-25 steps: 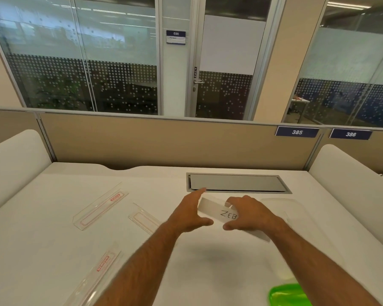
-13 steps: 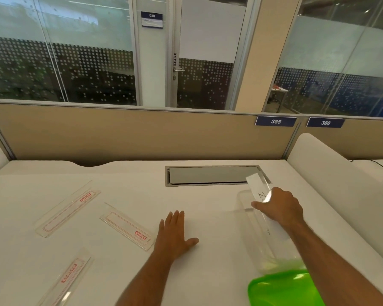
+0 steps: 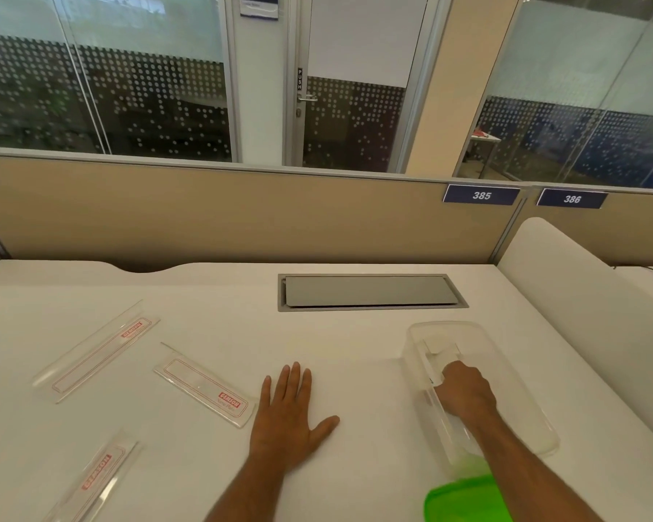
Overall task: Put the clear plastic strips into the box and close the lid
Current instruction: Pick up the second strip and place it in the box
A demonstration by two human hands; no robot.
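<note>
While three clear strips (image 3: pixel 98 350) lie on the desk (image 3: pixel 212 295), left hand (image 3: pixel 289 416) flat, fingers spread, right hand (image 3: pixel 466 393) inside box (image 3: pixel 521 401), grip unclear.

One view only: a wide-angle camera worn on the head, facing forward and down across the white desk (image 3: pixel 189 333). Both forearms enter from the bottom edge, with the left hand (image 3: pixel 289 416) and right hand (image 3: pixel 466 393) close below the lens. The beige partition (image 3: pixel 242 216) crosses mid-frame; glass walls (image 3: pixel 129 88) fill the top. Straight edges bow toward the borders
</note>
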